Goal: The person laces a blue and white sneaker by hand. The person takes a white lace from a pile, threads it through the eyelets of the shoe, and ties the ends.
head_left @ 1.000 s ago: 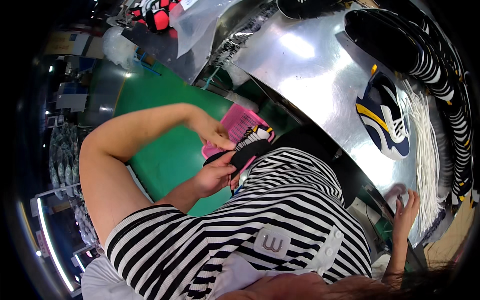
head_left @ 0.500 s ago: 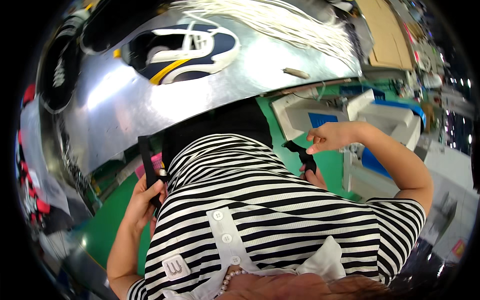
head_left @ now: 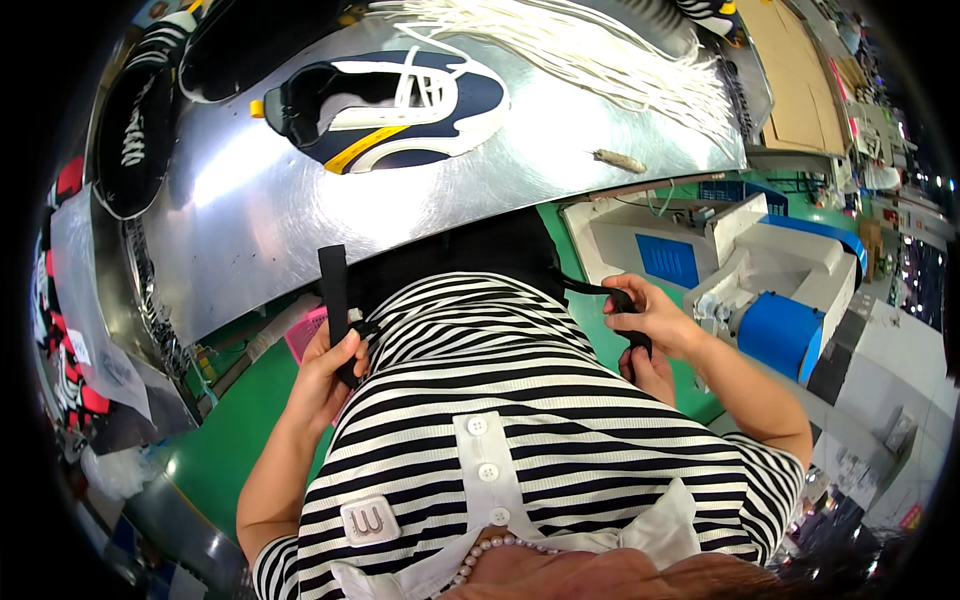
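Observation:
My left hand is closed at my left hip around a flat black strap, whose loose end stands up toward the table. On my right side, my right hand pinches a second black strap, which runs back to the black cloth at my waist. Just below it another hand touches the hanging part of that strap; its arm is hidden behind my striped shirt, so I cannot tell whose it is. On the metal table ahead lies a navy, white and yellow sneaker with white laces.
A bundle of white laces and a small brownish tool lie on the table. Black shoes stand at its left. A white and blue machine is at my right, under a cardboard sheet. A pink basket sits beside my left hand.
My right hand has come down and inward and now grips the strap it was reaching toward. My left hand stays on its strap. The whole view has shifted slightly.

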The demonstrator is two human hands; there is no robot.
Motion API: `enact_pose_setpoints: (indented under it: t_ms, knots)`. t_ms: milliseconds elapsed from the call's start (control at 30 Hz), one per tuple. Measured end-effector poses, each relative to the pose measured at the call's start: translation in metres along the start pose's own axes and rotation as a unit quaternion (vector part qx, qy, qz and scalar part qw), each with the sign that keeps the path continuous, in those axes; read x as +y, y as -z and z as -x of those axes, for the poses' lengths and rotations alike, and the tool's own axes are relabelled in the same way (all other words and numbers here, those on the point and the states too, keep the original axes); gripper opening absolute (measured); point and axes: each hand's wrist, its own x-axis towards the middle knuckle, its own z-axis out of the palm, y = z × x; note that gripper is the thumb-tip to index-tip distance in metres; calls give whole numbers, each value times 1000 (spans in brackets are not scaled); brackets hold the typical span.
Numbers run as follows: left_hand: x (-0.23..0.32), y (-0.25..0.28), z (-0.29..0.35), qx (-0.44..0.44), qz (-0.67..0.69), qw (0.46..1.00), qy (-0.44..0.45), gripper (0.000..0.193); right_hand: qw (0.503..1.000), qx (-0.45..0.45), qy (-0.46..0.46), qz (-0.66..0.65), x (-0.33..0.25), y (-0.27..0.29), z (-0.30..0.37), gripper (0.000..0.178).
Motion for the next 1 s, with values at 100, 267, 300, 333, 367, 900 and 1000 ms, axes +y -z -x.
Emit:
enact_pose_setpoints:
  t_ms: [100, 267, 300, 333, 367, 900, 1000]
  knots:
    - [-4, 1, -3, 5, 33, 999, -16, 21, 995, -1, 56, -85, -11, -22, -4, 53]
    - [-6, 4, -4, 27, 26, 998, -55, 23, 987, -30, 134, -78, -39, -48, -18, 50]
    - [-6, 5, -4, 12, 44, 997, -60, 23, 984, -38, 159, -67, -44, -52, -23, 50]
    - [-7, 6, -4, 7, 58, 996, -64, 22, 987, -38, 151, -48, -49, -57, -28, 47]
    - [-8, 7, -4, 12, 73, 995, -70, 22, 987, -36, 156, -26, -53, -64, -33, 46]
    - [-10, 0, -9, -93, 154, 973, -144, 26, 964, -164, 206, -46, -80, -156, -88, 36]
    - [-11, -9, -17, -101, 89, 982, -131, 26, 965, -167, 195, -45, -81, -155, -86, 40]
